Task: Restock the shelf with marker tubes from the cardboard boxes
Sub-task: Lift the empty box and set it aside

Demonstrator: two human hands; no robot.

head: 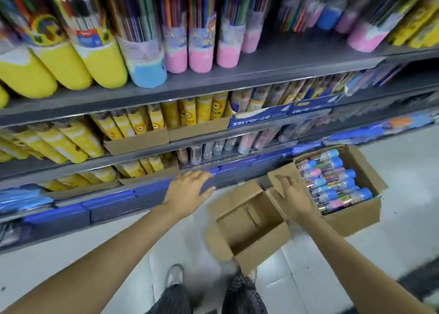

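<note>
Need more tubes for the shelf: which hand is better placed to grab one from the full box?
Right hand: likely better, hovering open beside the full box of marker tubes. Left hand is by the shelf edge, beyond the empty box.

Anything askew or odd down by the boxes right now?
The near box holds no tubes and sits skewed to the full box of tubes. Both hands, left and right, hold nothing. No spill or damage shows.

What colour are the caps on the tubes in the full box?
Mostly blue, a few pink, on the tubes in the full box; the head view shows them.
</note>
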